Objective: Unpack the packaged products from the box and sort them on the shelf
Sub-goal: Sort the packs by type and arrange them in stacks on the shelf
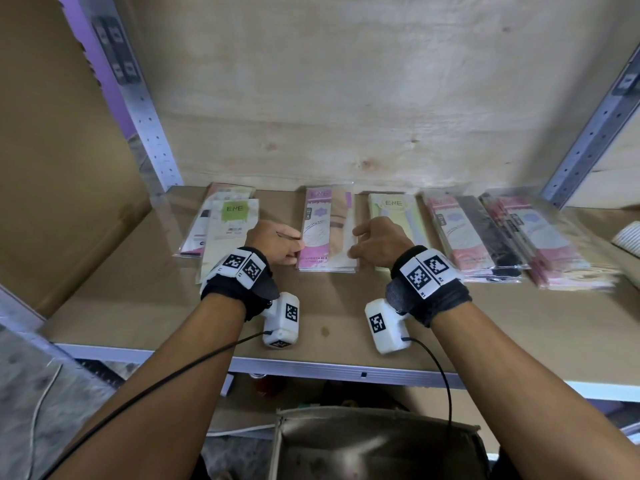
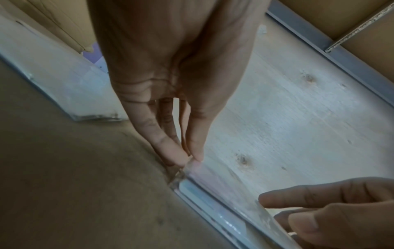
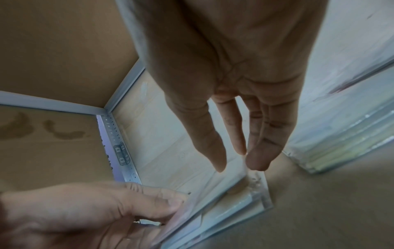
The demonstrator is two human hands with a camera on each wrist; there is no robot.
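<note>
left hand (image 2: 170, 75) fingertips pinching packet (image 2: 215, 188) edge

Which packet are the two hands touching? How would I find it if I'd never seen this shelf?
Look at the wooden shelf with a row of flat packets along the back wall. Find the stack in the middle, between the left hand and the right hand. It is the purple-and-cream packet; the neighbours are green on both sides, and pink and black farther right.
</note>
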